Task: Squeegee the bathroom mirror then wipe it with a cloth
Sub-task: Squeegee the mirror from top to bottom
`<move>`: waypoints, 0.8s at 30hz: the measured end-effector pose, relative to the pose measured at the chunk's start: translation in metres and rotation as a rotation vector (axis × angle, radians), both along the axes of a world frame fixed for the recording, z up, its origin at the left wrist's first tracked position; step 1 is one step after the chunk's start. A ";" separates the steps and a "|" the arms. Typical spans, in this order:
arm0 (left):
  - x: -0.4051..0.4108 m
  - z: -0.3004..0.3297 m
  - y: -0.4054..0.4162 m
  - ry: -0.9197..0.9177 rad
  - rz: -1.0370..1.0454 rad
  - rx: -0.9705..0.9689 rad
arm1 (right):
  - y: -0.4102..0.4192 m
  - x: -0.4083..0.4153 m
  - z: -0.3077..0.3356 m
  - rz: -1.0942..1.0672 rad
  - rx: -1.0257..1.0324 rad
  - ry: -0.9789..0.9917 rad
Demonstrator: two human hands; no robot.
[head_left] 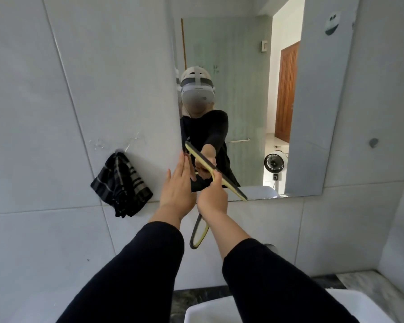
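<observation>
A frameless mirror (313, 113) hangs on the tiled wall ahead of me. My right hand (212, 197) grips a yellow and black squeegee (231, 185); its blade lies slanted against the mirror's lower left corner, and its looped handle hangs below my wrist. My left hand (176, 187) is flat and open, fingers together, with the fingertips touching the mirror's left edge beside the blade. A dark striped cloth (120, 185) hangs from a hook on the wall, left of the mirror.
A white sink (219, 308) sits below me at the bottom edge, on a dark marble counter (359, 280). The mirror reflects a person wearing a headset, a small white fan and a wooden door.
</observation>
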State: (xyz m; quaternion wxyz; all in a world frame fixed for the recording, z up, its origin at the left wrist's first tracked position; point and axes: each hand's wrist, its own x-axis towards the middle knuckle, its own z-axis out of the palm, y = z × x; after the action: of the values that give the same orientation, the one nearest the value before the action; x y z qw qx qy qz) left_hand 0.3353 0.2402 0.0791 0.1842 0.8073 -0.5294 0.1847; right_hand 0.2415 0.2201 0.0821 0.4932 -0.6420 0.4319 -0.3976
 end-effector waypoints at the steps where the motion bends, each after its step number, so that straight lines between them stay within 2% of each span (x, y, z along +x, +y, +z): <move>1: 0.002 -0.001 0.004 0.001 0.007 0.022 | 0.000 0.003 -0.001 -0.011 -0.003 0.020; 5: 0.009 -0.009 0.017 0.045 0.054 0.099 | -0.001 0.006 -0.003 -0.044 -0.072 0.159; 10: 0.016 -0.020 0.023 0.151 0.128 0.061 | 0.009 0.005 -0.027 0.012 -0.245 0.423; 19: 0.015 -0.035 0.030 0.158 0.208 0.088 | 0.002 0.002 -0.048 0.040 -0.322 0.618; 24: 0.000 -0.037 0.035 0.224 0.171 0.120 | -0.002 -0.006 -0.070 0.091 -0.345 0.771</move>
State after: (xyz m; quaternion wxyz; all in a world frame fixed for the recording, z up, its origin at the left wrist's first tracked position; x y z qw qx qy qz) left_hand 0.3349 0.2756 0.0425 0.1769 0.8746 -0.4448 0.0764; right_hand 0.2357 0.2177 0.0124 0.1979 -0.8351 0.4832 -0.1730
